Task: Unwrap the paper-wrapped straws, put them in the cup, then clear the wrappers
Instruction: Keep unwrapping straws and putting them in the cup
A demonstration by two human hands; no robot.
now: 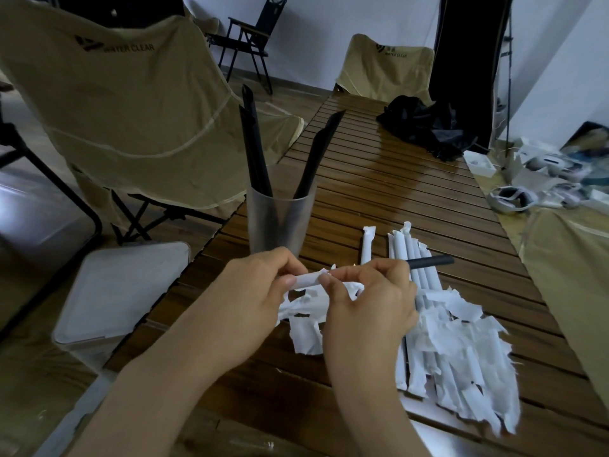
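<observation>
A frosted cup (280, 222) stands on the slatted wooden table (412, 199) with several black straws (253, 150) leaning in it. In front of it my left hand (260, 291) pinches the white wrapper end (308, 279) of a straw. My right hand (369, 301) grips the same straw; its bare black end (431, 261) pokes out to the right. Several wrapped white straws (412, 255) lie to the right, partly under torn wrapper scraps (468, 351). More scraps (306, 331) lie below my hands.
A grey lidded bin (122, 291) sits left of the table. Tan folding chairs (131, 103) stand at the left and far end. A black bag (425, 127) lies at the far right of the table. White clutter (543, 179) covers the right floor.
</observation>
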